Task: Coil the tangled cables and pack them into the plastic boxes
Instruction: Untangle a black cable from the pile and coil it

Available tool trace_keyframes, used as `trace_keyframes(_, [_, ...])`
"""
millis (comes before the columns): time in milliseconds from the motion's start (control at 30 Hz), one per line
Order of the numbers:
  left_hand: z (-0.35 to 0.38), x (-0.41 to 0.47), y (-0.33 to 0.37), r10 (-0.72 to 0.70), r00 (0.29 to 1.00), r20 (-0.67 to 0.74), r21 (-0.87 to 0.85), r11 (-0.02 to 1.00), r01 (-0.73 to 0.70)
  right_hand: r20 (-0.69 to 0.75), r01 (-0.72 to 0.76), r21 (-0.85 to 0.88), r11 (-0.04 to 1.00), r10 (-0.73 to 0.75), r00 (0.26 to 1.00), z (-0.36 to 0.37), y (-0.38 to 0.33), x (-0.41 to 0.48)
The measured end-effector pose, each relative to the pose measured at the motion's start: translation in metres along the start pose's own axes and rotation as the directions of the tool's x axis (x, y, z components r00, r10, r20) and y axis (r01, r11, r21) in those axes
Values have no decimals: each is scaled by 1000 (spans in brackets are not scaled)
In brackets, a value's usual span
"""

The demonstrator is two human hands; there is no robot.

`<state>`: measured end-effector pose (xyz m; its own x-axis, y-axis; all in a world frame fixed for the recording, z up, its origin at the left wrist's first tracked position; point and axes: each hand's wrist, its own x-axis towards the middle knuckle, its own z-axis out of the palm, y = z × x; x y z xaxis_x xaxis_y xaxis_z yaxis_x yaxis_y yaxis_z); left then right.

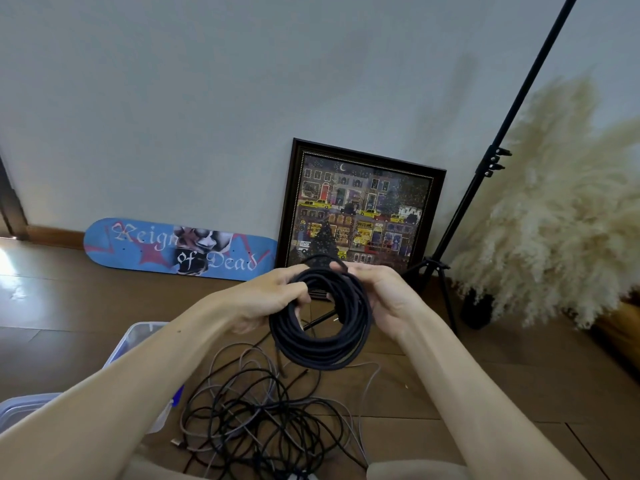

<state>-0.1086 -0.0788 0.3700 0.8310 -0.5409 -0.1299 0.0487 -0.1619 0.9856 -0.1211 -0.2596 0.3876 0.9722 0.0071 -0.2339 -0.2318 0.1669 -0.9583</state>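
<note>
A thick black cable wound into a round coil [320,348] hangs in the air between both hands. My left hand [270,296] grips the coil's upper left side. My right hand [379,296] grips its upper right, pinching the cable's loose end near the top. On the wooden floor below lies a tangled heap of thin black and grey cables [263,417]. A clear plastic box [138,337] stands to the left, partly behind my left forearm. The corner of a second clear plastic box [20,408] shows at the lower left edge.
A blue skateboard deck [145,247] and a framed picture [360,209] lean against the wall. A black tripod stand [460,216] rises at the right, beside a bunch of pale pampas grass [561,209] in a dark pot. My knees show at the bottom edge.
</note>
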Motion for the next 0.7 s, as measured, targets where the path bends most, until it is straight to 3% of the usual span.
trace_keyframes(200, [5, -8, 4, 24, 993, 113, 269, 962, -54, 180, -123, -227, 966, 166, 970, 8, 0, -10])
trace_keyframes(400, [6, -15, 10, 48, 994, 96, 448, 890, -87, 424, -82, -328, 941, 225, 877, 0, 6, -12])
trace_keyframes(533, [6, -16, 8, 12, 997, 79, 403, 914, -43, 446, -14, -351, 936, 180, 877, 0, 6, -11])
trace_keyframes(700, [9, -10, 8, 42, 996, 74, 296, 953, -62, 361, 69, -392, 918, 84, 929, 1, 2, -9])
